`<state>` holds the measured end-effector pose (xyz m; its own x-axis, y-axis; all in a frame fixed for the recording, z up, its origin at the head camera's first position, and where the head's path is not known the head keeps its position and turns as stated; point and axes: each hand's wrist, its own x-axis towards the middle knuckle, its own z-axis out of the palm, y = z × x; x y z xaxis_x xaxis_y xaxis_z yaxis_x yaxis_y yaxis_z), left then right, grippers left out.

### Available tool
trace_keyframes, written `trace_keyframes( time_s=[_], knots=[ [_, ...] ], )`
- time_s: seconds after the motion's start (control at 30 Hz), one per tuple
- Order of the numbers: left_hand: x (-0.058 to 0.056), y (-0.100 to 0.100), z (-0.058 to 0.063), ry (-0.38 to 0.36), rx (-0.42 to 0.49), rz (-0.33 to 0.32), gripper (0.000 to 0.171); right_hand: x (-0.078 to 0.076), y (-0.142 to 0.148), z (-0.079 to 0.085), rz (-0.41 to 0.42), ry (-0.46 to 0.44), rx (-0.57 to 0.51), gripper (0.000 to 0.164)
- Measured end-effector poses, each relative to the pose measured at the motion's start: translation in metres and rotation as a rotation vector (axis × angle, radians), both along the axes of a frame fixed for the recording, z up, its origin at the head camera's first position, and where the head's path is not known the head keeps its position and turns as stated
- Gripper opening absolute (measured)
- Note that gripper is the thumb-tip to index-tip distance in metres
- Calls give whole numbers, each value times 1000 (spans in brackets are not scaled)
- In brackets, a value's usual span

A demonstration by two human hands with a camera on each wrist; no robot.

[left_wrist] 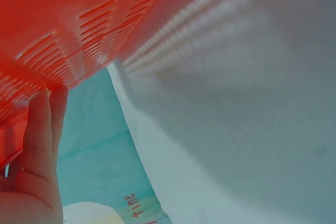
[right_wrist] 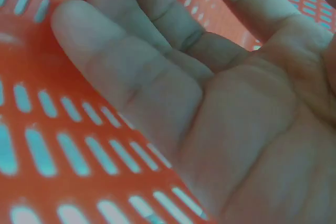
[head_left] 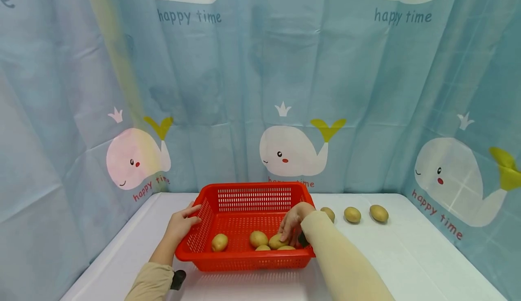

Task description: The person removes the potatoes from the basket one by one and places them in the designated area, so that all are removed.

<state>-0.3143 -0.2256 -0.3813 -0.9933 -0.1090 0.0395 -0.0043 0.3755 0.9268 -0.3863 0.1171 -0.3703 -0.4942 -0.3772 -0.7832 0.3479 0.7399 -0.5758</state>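
A red plastic basket (head_left: 252,254) with slotted walls stands on the table, several potatoes inside it. My left hand (head_left: 181,225) is at its left side; in the left wrist view straight fingers (left_wrist: 39,135) touch the slotted outer wall. Inside the basket's right end, my right hand (head_left: 294,224) has its fingertips on a potato (head_left: 277,242), pinching it among others near the front wall. One potato (head_left: 219,242) lies apart at the left of the basket. The right wrist view shows bent fingers (right_wrist: 142,82) beside the slotted red wall; the potato is largely hidden there.
Right of the basket, three potatoes lie in a row on the white table (head_left: 407,255): one partly behind my right wrist (head_left: 328,213), a middle one (head_left: 352,215) and a far right one (head_left: 379,213). A blue whale-print curtain (head_left: 244,88) hangs behind and along both sides.
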Motion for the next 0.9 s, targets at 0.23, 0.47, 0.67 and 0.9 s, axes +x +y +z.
trace_keyframes(
  time_s=[0.23, 0.47, 0.67, 0.9],
  knots=[
    [-1, 0, 2, -7, 15, -11, 50, -5, 1, -1, 15, 56, -152, 5],
    [1, -2, -1, -29, 27, -11, 50, -3, 0, -5, -201, 177, -372, 28],
    [0, -1, -2, -17, 19, -9, 49, -6, 3, -4, -216, 245, -425, 27],
    [-1, -1, 0, -24, 21, -6, 49, -6, 6, 0, -235, 237, -501, 27]
  ],
)
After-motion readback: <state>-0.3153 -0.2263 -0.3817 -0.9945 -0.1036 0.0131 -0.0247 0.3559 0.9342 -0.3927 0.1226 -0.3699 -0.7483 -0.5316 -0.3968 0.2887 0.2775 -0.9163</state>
